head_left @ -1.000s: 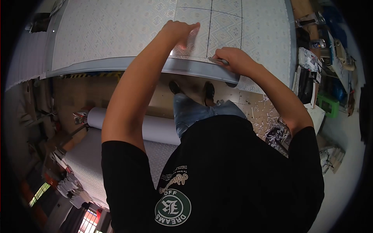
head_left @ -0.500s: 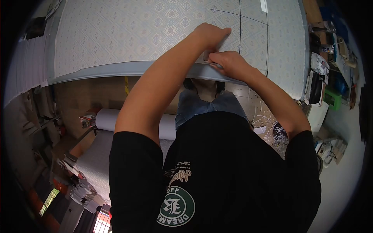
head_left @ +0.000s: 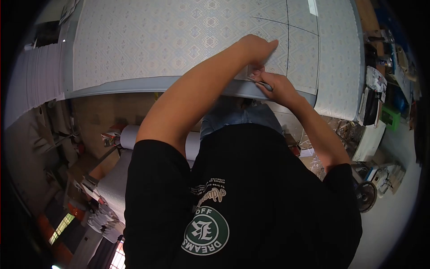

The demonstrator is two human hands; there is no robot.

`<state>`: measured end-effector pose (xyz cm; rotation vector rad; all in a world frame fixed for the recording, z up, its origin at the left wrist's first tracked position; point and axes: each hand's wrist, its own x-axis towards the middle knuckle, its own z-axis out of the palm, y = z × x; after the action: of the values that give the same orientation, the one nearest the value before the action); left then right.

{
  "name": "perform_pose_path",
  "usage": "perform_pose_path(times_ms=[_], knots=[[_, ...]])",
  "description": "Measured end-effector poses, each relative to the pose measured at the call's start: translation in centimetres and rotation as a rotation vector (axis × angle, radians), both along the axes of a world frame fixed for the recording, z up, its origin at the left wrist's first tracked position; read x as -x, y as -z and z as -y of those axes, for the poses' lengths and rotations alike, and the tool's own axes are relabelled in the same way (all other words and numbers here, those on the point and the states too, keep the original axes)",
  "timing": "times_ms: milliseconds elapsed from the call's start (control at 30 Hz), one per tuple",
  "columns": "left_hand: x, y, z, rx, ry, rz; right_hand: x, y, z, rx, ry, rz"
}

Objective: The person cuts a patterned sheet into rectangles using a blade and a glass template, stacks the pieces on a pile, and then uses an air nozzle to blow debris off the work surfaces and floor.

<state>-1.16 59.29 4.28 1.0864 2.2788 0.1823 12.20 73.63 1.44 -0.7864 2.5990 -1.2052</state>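
Note:
Pale patterned cloth [head_left: 148, 49] with dark drawn lines lies over the table. My left hand [head_left: 259, 48] rests on it near the front edge, one digit stretched out towards a drawn line. Its other fingers are mostly hidden beneath the back of the hand. A clear, thin piece [head_left: 251, 71] shows below that hand; its kind is hard to make out. Just in front, at the table edge, my right hand [head_left: 278, 88] is closed on a slim grey pen-like tool [head_left: 266, 85]. The tool's tip points left, close to the clear piece.
A grey table edge [head_left: 121, 86] runs along the front. Below left is a pale cloth roll [head_left: 129, 136]. Stacked folded cloth [head_left: 36, 74] stands at the far left. On the right are a green stool [head_left: 391, 118] and cluttered shelves. Scraps litter the floor.
The whole view has shifted, so table and hands appear farther right and lower. My right hand has moved slightly towards the front edge, and more of the slim tool shows.

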Motion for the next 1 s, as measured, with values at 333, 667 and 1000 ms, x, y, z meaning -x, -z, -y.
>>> perform_pose_path(times_ms=[333, 667, 1000], knots=[[2.6, 0.2, -2.1, -0.079, 0.347, -0.267, -5.4, -1.6, 7.4, -0.018, 0.661, 0.009], [3.6, 0.2, -3.4, -0.038, 0.427, -0.288, -4.8, -4.6, 12.5, -0.300, 1.014, 0.277], [4.9, 0.1, -4.0, -0.026, 0.558, -0.222, 1.1, -1.8, 12.7, -0.237, 1.120, 0.036]])
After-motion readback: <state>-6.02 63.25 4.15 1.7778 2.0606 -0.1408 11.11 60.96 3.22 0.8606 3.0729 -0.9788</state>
